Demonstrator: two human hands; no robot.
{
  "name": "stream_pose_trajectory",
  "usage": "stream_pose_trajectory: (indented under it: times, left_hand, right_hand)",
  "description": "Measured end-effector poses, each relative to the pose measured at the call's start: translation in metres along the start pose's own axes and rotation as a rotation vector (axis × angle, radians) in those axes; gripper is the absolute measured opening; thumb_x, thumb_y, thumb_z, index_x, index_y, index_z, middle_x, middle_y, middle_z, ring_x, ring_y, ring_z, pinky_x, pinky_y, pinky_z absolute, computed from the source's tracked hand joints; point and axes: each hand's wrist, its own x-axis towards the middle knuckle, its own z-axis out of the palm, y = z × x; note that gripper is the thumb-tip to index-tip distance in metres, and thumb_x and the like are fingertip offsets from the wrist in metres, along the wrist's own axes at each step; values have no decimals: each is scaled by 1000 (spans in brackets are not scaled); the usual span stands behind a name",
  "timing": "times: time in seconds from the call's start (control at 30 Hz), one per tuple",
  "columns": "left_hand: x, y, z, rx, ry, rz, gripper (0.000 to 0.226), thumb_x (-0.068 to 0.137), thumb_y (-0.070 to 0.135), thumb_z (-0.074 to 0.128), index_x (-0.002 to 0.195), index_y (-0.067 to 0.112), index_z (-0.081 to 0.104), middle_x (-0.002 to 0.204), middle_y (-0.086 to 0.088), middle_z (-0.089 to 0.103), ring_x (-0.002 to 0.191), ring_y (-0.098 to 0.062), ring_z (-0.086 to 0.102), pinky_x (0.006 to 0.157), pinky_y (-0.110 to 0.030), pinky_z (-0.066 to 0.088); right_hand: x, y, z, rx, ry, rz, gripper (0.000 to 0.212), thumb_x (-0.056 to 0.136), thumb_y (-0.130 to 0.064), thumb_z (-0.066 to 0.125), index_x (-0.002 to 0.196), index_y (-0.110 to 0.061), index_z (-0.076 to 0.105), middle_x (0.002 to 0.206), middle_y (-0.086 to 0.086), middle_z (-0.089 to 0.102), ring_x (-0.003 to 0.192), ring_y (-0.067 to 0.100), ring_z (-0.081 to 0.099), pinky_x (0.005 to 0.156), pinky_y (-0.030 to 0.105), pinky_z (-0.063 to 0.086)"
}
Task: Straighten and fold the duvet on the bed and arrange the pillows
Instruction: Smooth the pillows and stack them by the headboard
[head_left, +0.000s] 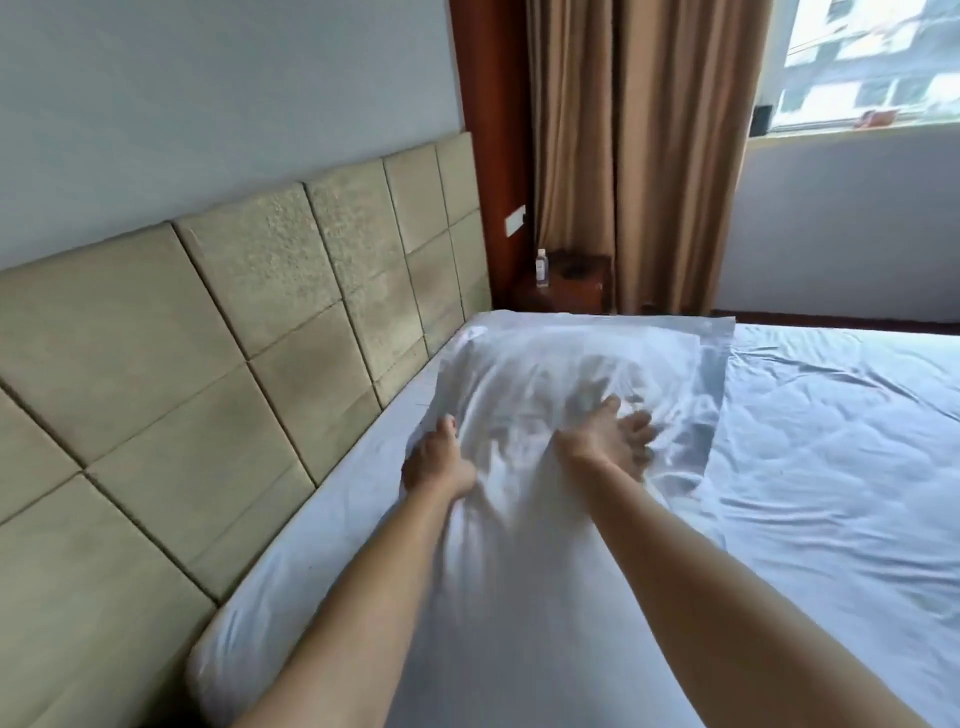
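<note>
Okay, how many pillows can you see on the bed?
2. One pillow lies far up by the headboard under both hands; the nearer pillow lies along the headboard below the arms. Others may be out of view.

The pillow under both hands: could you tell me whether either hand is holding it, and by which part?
The left hand grips the pillow at its headboard-side edge. The right hand rests spread on top, holding nothing.

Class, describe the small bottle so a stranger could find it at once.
Start at the brown curtain beside the window. At its foot stands a dark wooden nightstand past the bed's far corner. The bottle stands upright on it, the only clear, pale thing there.
</note>
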Motion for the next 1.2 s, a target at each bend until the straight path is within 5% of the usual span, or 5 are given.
stream_pose_trajectory:
  times: [0.23, 0.67, 0.83, 0.97, 1.2]
  left_hand:
    - [-31, -15, 63, 197, -104, 129, 55, 100, 36, 19, 152, 34, 0, 157, -3, 9, 143, -25, 12, 115, -45, 15]
    - [-70, -91, 70, 186, -158, 422, 52, 99, 49, 7, 144, 46, -19, 156, 7, -26, 146, -16, -18, 116, -51, -7]
    - [-63, -88, 77, 358, -260, 575, 54, 98, 47, 10, 150, 39, -5, 160, 7, -13, 147, -16, -9, 114, -57, -3]
    - [-39, -55, 53, 282, -160, 612, 50, 101, 39, 22, 149, 26, 23, 159, 3, 17, 146, -15, 11, 116, -54, 6]
    - [-40, -54, 69, 285, -201, 554, 54, 101, 43, 9, 148, 37, -17, 157, 7, -23, 146, -14, -17, 116, -51, -9]
  right_hand:
    - [-12, 75, 28, -279, -74, -176, 72, 95, -57, 27, 153, -28, -3, 156, 8, -27, 144, 29, -22, 114, 46, -15]
    - [-87, 108, 61, -545, -73, -544, 82, 77, -65, -11, 151, -31, -10, 157, 0, -22, 143, 16, -25, 109, 37, -26]
    - [-80, 125, 52, -629, -275, -463, 74, 90, -67, 14, 153, -31, -1, 160, 1, -10, 147, 15, -9, 119, 38, -6]
    - [-58, 102, 37, -641, -174, -477, 69, 92, -64, 27, 152, -31, 13, 161, 1, 4, 148, 17, 5, 119, 37, 7]
    - [-59, 109, 55, -578, -146, -481, 68, 95, -59, 16, 152, -30, -8, 158, -1, -19, 145, 13, -20, 116, 37, -15]
